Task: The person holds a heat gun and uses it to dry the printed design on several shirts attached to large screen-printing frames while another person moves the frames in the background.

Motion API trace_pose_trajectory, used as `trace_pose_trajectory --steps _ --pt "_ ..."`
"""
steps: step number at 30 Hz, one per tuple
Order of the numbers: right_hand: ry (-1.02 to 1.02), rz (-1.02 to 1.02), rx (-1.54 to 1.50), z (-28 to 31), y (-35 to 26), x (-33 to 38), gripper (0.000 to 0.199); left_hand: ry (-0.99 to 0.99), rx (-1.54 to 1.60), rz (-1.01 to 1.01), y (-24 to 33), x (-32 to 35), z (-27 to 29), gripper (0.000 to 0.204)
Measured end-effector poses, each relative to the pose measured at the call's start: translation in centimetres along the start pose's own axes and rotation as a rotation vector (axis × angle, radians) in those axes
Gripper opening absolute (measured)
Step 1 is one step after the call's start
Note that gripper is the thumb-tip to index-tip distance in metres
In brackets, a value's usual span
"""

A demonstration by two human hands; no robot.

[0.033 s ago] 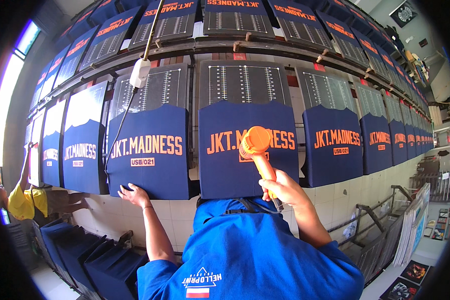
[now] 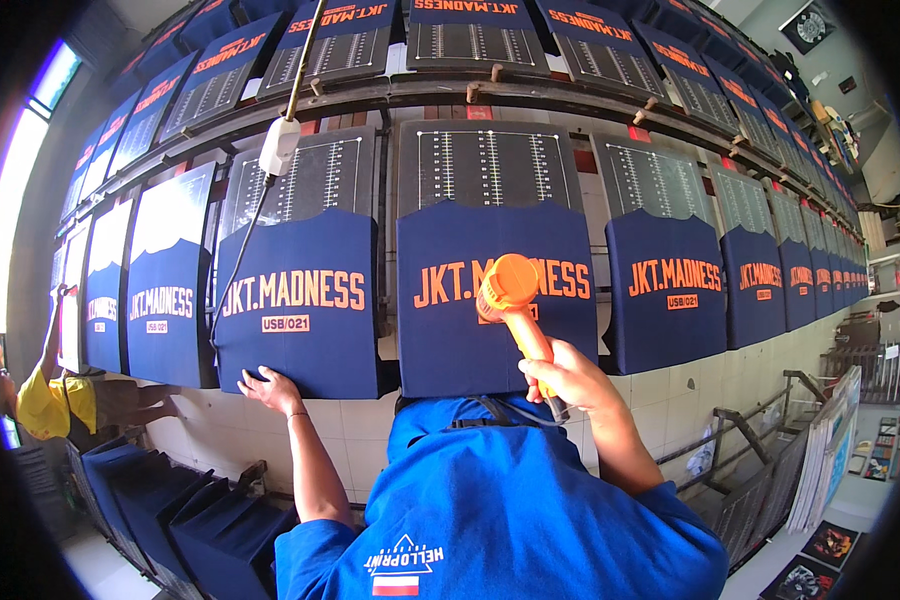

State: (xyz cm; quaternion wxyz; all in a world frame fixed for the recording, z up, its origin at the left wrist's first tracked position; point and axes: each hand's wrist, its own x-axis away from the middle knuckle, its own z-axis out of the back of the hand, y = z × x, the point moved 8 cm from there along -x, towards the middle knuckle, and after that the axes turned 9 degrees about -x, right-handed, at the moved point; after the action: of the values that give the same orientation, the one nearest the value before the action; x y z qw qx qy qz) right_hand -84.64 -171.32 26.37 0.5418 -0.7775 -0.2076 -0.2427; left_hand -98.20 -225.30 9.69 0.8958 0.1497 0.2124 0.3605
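Note:
My right hand (image 2: 573, 376) is wrapped round the handle of an orange hair dryer (image 2: 516, 283). The dryer is held over a navy shirt (image 2: 440, 350) with orange printing, stretched on a dark board (image 2: 490, 165) straight in front of me. It hides part of the print, and its cord comes out below my hand. To the left, my left hand (image 2: 270, 390) lies with its fingers apart on the lower edge of a second navy shirt (image 2: 300, 355), printed alike. Whether the dryer touches the cloth I cannot tell.
Boards with more printed shirts run in rows to both sides, such as the shirt (image 2: 665, 330) on the right. A white socket block (image 2: 280, 147) hangs on a cable over the left board. Folded navy cloth (image 2: 200, 510) lies low left. At far left stands a person in yellow (image 2: 55, 405).

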Motion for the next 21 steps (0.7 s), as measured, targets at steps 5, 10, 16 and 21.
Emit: trace_pose_trajectory --steps 5,10,16,21 --pt "0.028 -0.014 0.02 0.8 -0.3 0.6 0.027 -0.015 -0.005 -0.005 0.9 1.8 0.1 0.051" --pt "0.028 -0.009 0.005 2.6 -0.4 1.0 0.025 -0.037 0.034 0.017 1.9 2.8 0.8 0.05" --pt "0.032 -0.048 -0.027 4.2 0.0 1.9 0.026 -0.025 0.049 0.01 2.3 3.0 1.2 0.05" --pt "0.106 0.002 -0.041 4.4 -0.1 2.5 0.025 -0.022 0.059 -0.004 2.0 2.9 0.8 0.05"
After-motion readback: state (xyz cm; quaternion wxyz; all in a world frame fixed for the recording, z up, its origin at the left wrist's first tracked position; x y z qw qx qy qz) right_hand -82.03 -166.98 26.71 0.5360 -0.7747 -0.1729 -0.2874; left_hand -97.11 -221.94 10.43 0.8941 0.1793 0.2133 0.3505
